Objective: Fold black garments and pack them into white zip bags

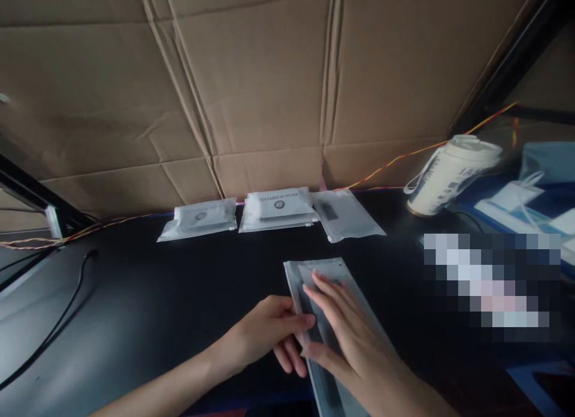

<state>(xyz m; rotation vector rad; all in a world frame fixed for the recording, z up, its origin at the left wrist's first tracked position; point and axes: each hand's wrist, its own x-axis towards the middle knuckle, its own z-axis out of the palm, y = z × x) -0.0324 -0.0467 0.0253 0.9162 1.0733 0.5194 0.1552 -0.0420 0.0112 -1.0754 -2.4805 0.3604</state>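
Note:
A long frosted plastic zip bag (323, 267) with a dark strip inside lies at a slant near the table's front edge. My left hand (274, 330) pinches its left edge, thumb on top and fingers curled beneath. Across the bag's upper face rests my right hand (359, 339), its fingers stretched out and spread. The bag's near end runs out of the picture, partly covered by my right hand and wrist.
Behind stand a filled white pouch (197, 216), a pouch printed ROCKBROS (278, 207) and a flatter frosted pouch (348, 214). A lidded paper cup (451, 174) is at the right. A black cable (67, 309) crosses the table's left; cardboard (251, 93) walls the back.

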